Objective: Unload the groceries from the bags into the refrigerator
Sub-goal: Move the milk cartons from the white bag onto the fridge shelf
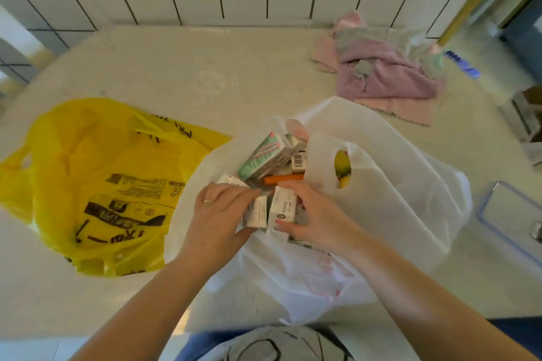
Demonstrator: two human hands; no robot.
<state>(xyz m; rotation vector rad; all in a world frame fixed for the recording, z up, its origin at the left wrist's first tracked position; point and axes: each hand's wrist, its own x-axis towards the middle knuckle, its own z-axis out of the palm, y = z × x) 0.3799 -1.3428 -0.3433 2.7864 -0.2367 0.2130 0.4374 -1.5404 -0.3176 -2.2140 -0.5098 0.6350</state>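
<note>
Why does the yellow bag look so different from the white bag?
The yellow bag lies flat and crumpled with black print; the white bag is plain and puffed up, its mouth open on cartons. Both hands, left and right, reach into the white bag; nobody touches the yellow bag. Both are plastic bags on the counter.

A white plastic bag sits open at centre frame, crammed with small cartons: a green-and-pink one tilted on top, white ones upright below, an orange stick between. Yellow fruit shows through its handle hole. A flattened yellow bag lies left.
</note>
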